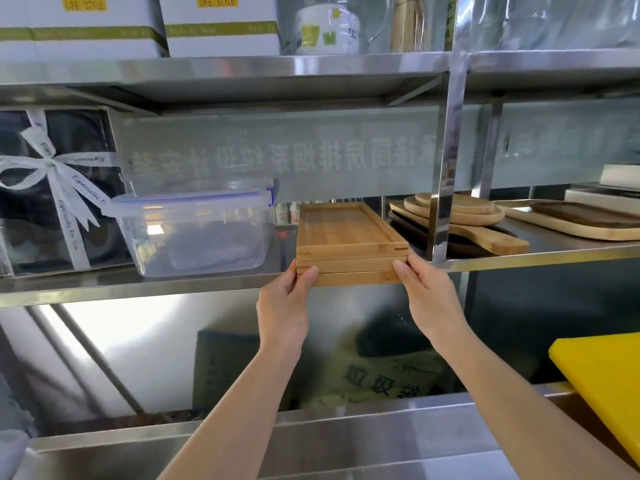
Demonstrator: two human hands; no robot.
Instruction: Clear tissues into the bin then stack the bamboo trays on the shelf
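Observation:
A stack of three rectangular bamboo trays [346, 233] lies on the steel shelf [138, 289], its near end sticking out a little over the shelf's front edge. My left hand [287, 303] grips the stack's near left corner, thumb against the front face. My right hand [429, 296] holds the near right corner in the same way. Both arms reach up from below. No tissues and no bin are in sight.
A clear lidded plastic box [197, 230] stands left of the trays, a ribboned gift box [52, 192] beyond it. Round wooden boards [460, 213] lie right of the trays behind an upright steel post [446, 188]. A yellow board [606, 382] rests on the counter, lower right.

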